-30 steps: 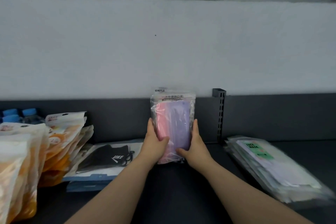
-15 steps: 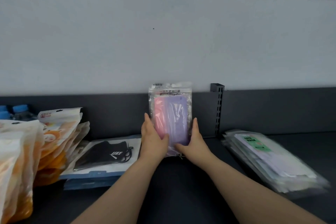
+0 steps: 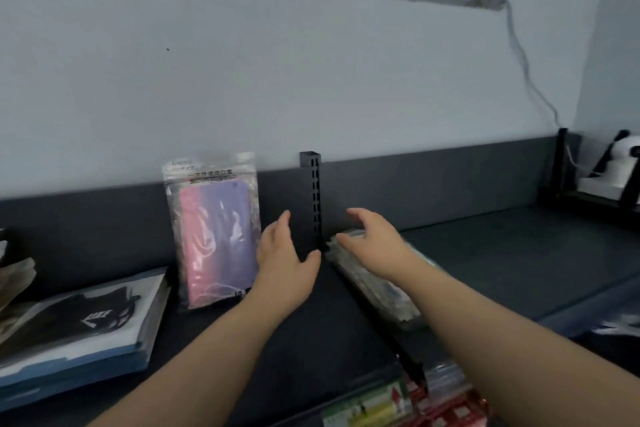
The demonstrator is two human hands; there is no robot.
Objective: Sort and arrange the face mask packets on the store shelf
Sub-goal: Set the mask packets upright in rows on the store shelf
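Observation:
A clear packet of pink and purple face masks point(image 3: 214, 232) stands upright on the dark shelf point(image 3: 311, 340), leaning against the back panel. My left hand point(image 3: 285, 262) is just right of the packet with its fingers apart and nothing in it. My right hand point(image 3: 375, 246) hovers open over the far end of a flat pile of clear mask packets point(image 3: 377, 284) that lies on the shelf to the right of a black slotted upright point(image 3: 314, 201). A stack of black-mask packets with blue edges point(image 3: 79, 329) lies flat at the left.
A bare stretch of shelf point(image 3: 519, 253) runs to the right, up to a black post and a panda-like white object point(image 3: 620, 163). Colourful packets point(image 3: 398, 406) show on a lower level at the bottom. A cable point(image 3: 526, 69) hangs down the wall.
Both hands have let go of the pink and purple packet, which now stands alone against the back panel. The hands moved right, toward the flat pile. The view swung right.

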